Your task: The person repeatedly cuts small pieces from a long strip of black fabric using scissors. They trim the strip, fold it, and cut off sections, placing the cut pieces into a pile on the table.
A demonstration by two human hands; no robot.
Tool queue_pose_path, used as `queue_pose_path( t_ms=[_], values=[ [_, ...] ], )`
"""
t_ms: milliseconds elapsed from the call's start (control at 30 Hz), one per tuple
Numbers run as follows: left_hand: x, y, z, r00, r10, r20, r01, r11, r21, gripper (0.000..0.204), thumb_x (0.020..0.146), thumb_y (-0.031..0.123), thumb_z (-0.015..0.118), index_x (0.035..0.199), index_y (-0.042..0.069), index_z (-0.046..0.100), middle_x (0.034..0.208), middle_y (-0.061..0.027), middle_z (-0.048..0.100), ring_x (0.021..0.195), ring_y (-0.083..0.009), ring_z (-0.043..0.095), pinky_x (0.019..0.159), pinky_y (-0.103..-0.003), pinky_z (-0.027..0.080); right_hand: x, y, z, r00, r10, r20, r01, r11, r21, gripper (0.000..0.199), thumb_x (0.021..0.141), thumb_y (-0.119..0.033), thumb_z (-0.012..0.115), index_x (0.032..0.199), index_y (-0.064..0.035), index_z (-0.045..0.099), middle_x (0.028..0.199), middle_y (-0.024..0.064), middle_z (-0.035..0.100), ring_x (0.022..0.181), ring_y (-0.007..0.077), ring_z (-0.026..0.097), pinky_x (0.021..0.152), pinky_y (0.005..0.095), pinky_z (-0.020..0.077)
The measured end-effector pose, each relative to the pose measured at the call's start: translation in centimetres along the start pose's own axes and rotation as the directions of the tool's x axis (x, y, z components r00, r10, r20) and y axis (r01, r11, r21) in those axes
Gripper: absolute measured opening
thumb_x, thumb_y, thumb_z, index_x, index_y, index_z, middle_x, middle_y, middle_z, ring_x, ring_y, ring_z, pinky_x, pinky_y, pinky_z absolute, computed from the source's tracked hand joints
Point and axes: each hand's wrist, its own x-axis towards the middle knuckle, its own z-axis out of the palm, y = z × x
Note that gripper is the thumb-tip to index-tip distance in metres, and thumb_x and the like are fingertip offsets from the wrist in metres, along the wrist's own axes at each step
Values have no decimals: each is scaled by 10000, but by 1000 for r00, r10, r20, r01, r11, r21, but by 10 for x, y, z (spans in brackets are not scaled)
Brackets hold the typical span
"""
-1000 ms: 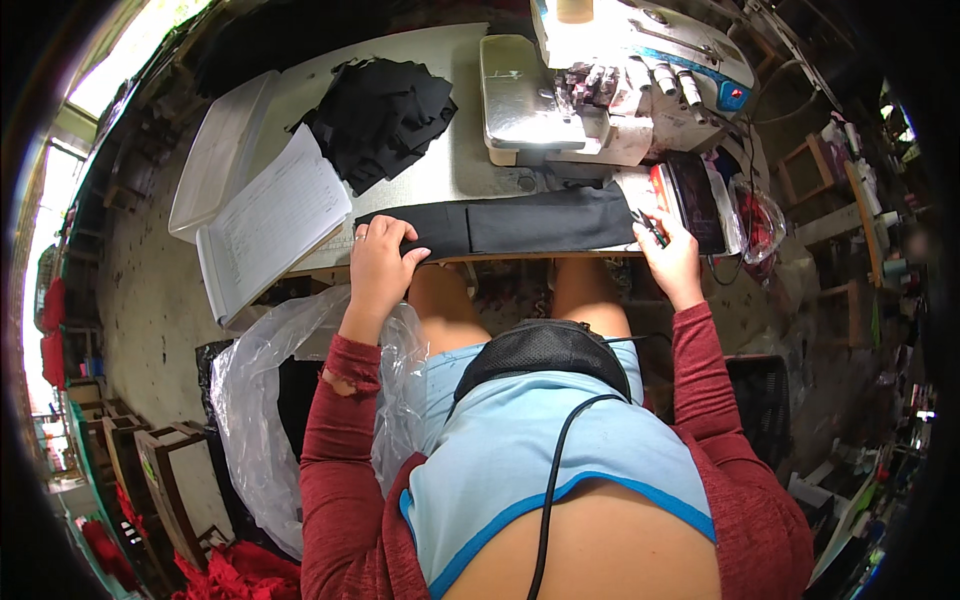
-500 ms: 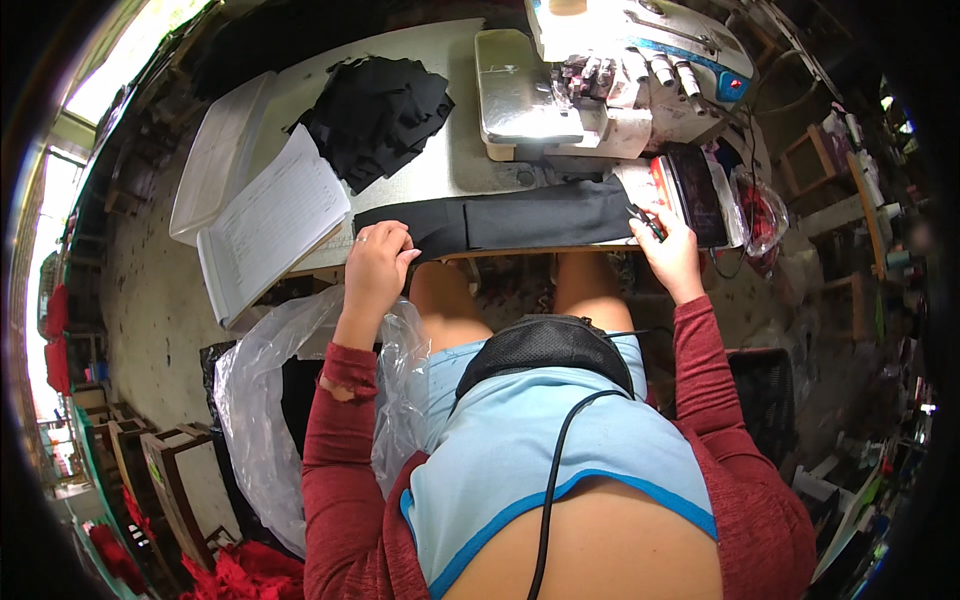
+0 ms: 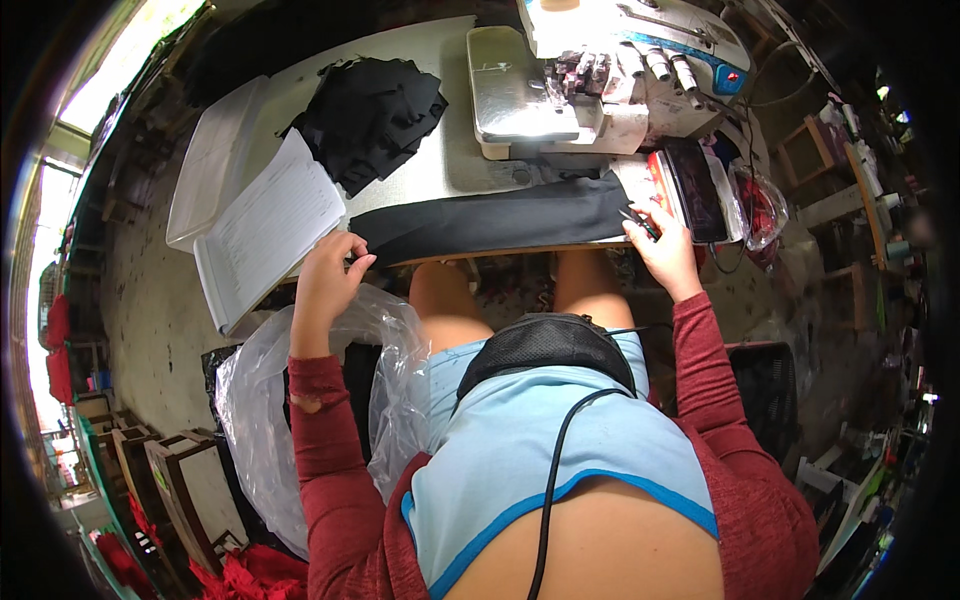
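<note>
A long strip of black fabric [image 3: 490, 220] lies flat along the near edge of the white sewing table [image 3: 450, 185]. At its left end is my left hand [image 3: 332, 275], thumb and fingers closed on the corner of the cloth. My right hand [image 3: 665, 252] rests by the strip's right end, closed around a small black tool that looks like thread snips [image 3: 640, 222], its tip pointing left over the fabric. Beyond the strip, a heap of black fabric pieces [image 3: 375, 115] sits at the back left.
A sewing machine [image 3: 640, 70] stands at the back right under bright light. An open notebook [image 3: 270, 225] and a clear plastic bin [image 3: 215, 160] lie at the left. A dark phone-like device [image 3: 692, 190] is beside my right hand. A clear plastic bag [image 3: 260, 400] hangs below the table.
My left hand has moved left and slightly down. The fold line across the strip's left part is gone; the cloth now runs in one smooth length. My right hand has barely moved.
</note>
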Motion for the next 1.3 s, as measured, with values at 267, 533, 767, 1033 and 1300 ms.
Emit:
queue_pose_path(
  t_ms=[267, 533, 767, 1033, 1300],
  values=[
    [5, 44, -11, 941, 229, -248, -258, 962, -91, 147, 776, 129, 673, 809, 34, 566, 861, -74, 622, 858, -286, 581, 779, -371, 444, -1, 7, 0, 999, 23, 26, -24, 999, 26, 262, 832, -137, 667, 1055, -7, 621, 722, -10, 588, 651, 49, 497, 597, 221, 422],
    [6, 4, 27, 976, 120, -183, -103, 990, 99, 257, 738, 176, 715, 900, 64, 550, 950, -78, 582, 910, -298, 545, 811, -393, 415, -2, 14, 4, 999, 24, 43, -25, 999, 26, 259, 840, -117, 654, 1074, -13, 612, 715, 1, 604, 655, 52, 527, 606, 220, 433],
    [5, 10, 33, 995, 91, -38, -78, 963, 258, 327, 689, 266, 749, 883, 92, 552, 949, -37, 524, 939, -261, 501, 797, -402, 397, 1, 0, 1, 999, 26, 42, -26, 1000, 4, 247, 839, -118, 656, 1057, -11, 615, 737, 3, 611, 661, 51, 525, 614, 219, 435],
    [-5, 12, 34, 987, 151, -60, -134, 965, 226, 232, 720, 188, 717, 855, 75, 565, 934, -52, 544, 905, -270, 521, 790, -398, 405, 0, 5, -2, 995, 75, 63, -78, 995, 56, 276, 827, -136, 667, 1065, -5, 618, 805, 39, 643, 712, 79, 569, 643, 232, 462],
    [7, 44, -2, 997, -24, 69, 43, 957, -289, 219, 813, 142, 639, 979, 36, 543, 815, -90, 621, 745, -194, 597, 712, -305, 463, -4, 27, -20, 999, 12, -37, -2, 960, 280, 290, 831, -94, 657, 1091, 26, 609, 958, 84, 663, 833, 99, 600, 746, 238, 482]
  ],
)
